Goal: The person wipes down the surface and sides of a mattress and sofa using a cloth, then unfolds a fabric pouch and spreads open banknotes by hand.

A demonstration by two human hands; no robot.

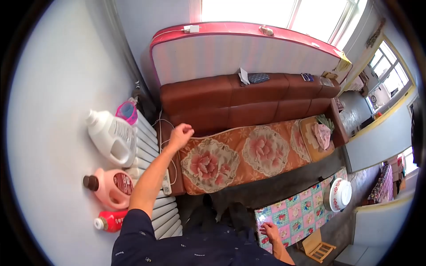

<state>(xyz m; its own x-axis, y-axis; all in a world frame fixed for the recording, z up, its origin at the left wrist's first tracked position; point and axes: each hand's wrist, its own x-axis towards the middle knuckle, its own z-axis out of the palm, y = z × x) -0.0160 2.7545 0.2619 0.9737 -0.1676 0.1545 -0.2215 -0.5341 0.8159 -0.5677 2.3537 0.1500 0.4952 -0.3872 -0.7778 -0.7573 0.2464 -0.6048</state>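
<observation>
The left hand (181,134) is half-curled above the sofa (195,99), its grip unclear; the right hand (270,230), loosely open, looks empty by the desk (293,213). A careless forearm sweep could snag the nearby white cord (175,167).

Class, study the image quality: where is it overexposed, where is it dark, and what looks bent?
Head view: the window above the brown sofa is blown out to white; head view: the floor between sofa and patterned tablecloth is dark; head view: the red windowsill looks bowed, probably wide-angle distortion, with black corners.
</observation>
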